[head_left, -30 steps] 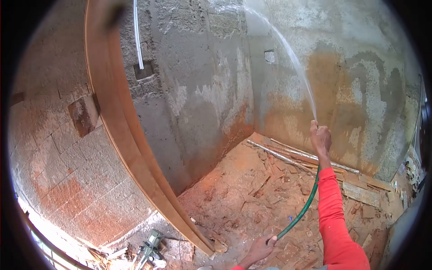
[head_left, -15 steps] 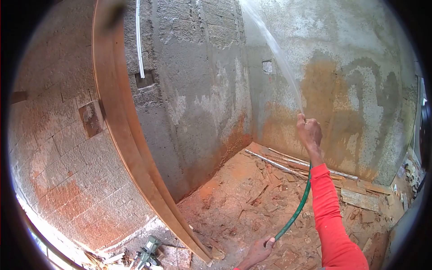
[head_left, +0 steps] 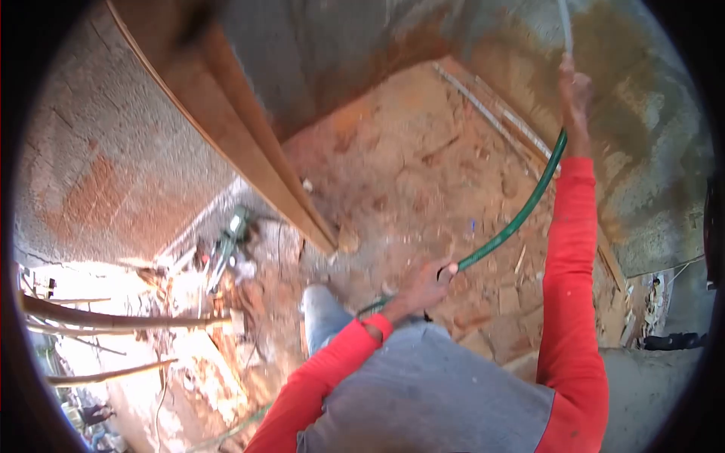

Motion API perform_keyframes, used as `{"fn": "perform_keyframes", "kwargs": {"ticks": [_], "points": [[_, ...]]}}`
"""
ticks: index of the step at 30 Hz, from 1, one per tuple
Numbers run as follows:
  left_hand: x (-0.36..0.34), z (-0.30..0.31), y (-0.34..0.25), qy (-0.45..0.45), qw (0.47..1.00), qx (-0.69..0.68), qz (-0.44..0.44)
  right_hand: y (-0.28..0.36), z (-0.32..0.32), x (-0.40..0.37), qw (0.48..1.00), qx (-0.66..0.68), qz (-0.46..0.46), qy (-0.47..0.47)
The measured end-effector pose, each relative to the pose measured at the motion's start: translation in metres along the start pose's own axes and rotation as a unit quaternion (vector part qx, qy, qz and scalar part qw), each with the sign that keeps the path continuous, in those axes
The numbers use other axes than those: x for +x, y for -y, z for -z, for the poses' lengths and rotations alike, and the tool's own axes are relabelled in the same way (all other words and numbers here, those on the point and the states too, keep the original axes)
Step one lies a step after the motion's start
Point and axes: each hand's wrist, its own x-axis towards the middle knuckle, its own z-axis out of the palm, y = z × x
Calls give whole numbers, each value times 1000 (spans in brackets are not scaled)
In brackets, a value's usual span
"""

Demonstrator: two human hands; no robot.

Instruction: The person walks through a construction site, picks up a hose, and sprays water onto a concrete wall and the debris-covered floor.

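Observation:
A green hose (head_left: 517, 218) curves between my two hands. My right hand (head_left: 575, 89), raised at the upper right on an outstretched arm, is closed around the hose end. From it a stream of water (head_left: 565, 26) shoots up past the top of the view. Lower down, in front of my body, my left hand (head_left: 432, 285) is wrapped around the hose farther back. Behind that wrist the hose passes toward my left side. A wet, orange-stained wall (head_left: 627, 45) stands beyond my right hand.
A tall wooden board (head_left: 234, 113) leans at left, its foot on the rubble-strewn dirt floor (head_left: 377, 181). A green power tool (head_left: 236, 226) lies by the left wall. Wooden strips (head_left: 491, 113) lie along the far wall. Poles (head_left: 113, 317) jut in at lower left.
My view has tilted down, bringing my torso, leg and more floor into sight. Both hands keep hold of the hose, and water still sprays from its end.

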Motion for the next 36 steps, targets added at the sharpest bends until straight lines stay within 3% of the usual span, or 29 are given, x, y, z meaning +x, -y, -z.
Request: {"fn": "perform_keyframes", "kwargs": {"ticks": [1, 4, 7, 9, 11, 17, 19, 21, 24, 26, 28, 30, 32, 36], "points": [[1, 0, 4, 9, 1000, 4, 8, -4, -13, -1, 1000, 12, -18, 9], [-2, -7, 17, 25, 998, -25, 47, -17, -56, -8, 997, 50, 63, -13], [-6, -2, 29, 50, 997, -6, 66, -15, -120, -9, 991, -29, 125, -34], [-9, 3, 37, 50, 997, -4, 64, 53, -114, -69, 993, 45, 92, 53], [-14, 0, 49, 25, 997, -37, 62, 77, -143, -90, 994, 66, 41, 80], [-26, -6, 72, -24, 980, -49, 189, 35, -311, -129, 968, 206, -7, 140], [-30, -10, 83, -23, 974, -41, 222, 23, -266, -139, 974, 105, 39, 199], [-31, -10, 95, -17, 969, -31, 246, -19, -275, -134, 953, 144, -40, 265], [-26, -12, 105, -4, 964, -12, 264, -81, -214, -123, 944, 158, -180, 227], [-11, -9, 98, 9, 966, -3, 257, -157, -196, -111, 944, 199, -176, 196], [5, -20, 90, 24, 976, 6, 215, -194, -126, -115, 913, 252, -281, 157], [20, -31, 76, 57, 983, 19, 175, -228, -71, -122, 888, 355, -288, 45], [29, -47, 74, 101, 985, 40, 138, -280, -15, -124, 906, 311, -287, -11], [26, -73, 62, 225, 971, 57, 64, -295, 84, -142, 912, 157, -362, -111]]}}
